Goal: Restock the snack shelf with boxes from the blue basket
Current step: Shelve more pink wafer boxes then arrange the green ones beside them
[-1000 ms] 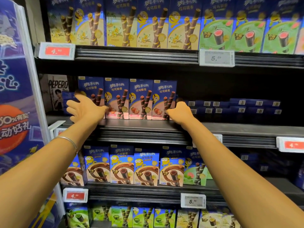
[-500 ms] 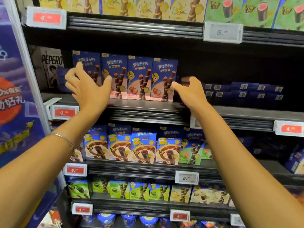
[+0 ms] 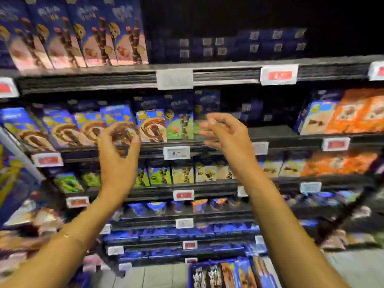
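Fingers, L: L fingers (image 3: pixel 107 135) loosely curled, thumb apart from them, nothing held; blurred, finer detail cannot be told.
Fingers, R: R fingers (image 3: pixel 211 121) loosely bent, slightly spread, nothing held.
View: head cam, sole view; whole frame motion-blurred.
Left hand (image 3: pixel 119 154): raised in front of chocolate-swirl boxes (image 3: pixel 66 129) on mid tier; contact w/ them cannot be told.
Right hand (image 3: pixel 225 135): raised at same tier, in front of green boxes (image 3: pixel 176 126); apart from left hand.
Snack shelf (image 3: pixel 83 84): multi-tier, dark rails; price tag (image 3: pixel 176 152) between the two hands, lower.
Top tier: blue-pink boxes (image 3: pixel 93 38) upright at front edge, left side; darker packs sit further back to their right.
Blue basket (image 3: pixel 190 274): on floor at bottom edge, near shelf base, beside right forearm.
Basket boxes (image 3: pixel 228 275): several, on end, packed side by side.
Bracelet (image 3: pixel 66 235): on left wrist.
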Demonstrator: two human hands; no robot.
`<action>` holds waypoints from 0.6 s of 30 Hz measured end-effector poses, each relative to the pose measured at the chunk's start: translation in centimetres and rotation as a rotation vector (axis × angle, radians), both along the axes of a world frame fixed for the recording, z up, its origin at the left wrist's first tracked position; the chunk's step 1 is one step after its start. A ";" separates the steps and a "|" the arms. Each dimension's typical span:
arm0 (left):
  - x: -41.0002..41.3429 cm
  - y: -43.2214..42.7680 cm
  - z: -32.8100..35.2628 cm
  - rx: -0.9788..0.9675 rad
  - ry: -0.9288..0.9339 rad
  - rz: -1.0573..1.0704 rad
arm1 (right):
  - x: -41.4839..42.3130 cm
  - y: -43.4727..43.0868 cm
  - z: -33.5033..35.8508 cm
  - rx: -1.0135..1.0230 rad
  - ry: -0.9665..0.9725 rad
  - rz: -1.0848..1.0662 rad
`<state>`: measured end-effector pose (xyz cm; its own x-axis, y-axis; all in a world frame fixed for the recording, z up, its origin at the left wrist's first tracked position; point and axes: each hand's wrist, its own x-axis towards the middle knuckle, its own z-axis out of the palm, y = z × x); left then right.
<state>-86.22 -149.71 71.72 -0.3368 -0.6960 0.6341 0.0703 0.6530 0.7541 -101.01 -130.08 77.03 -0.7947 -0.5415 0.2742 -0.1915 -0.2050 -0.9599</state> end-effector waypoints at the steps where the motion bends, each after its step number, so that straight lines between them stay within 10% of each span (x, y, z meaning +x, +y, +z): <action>1: 0.2 2.3 -2.5 0.073 -0.062 -0.036 | -0.5 2.2 -3.0 0.068 -0.067 0.003; 18: 4.3 25.5 -37.6 1.271 -0.699 -0.020 | 2.8 27.4 -48.6 0.805 -0.879 -0.220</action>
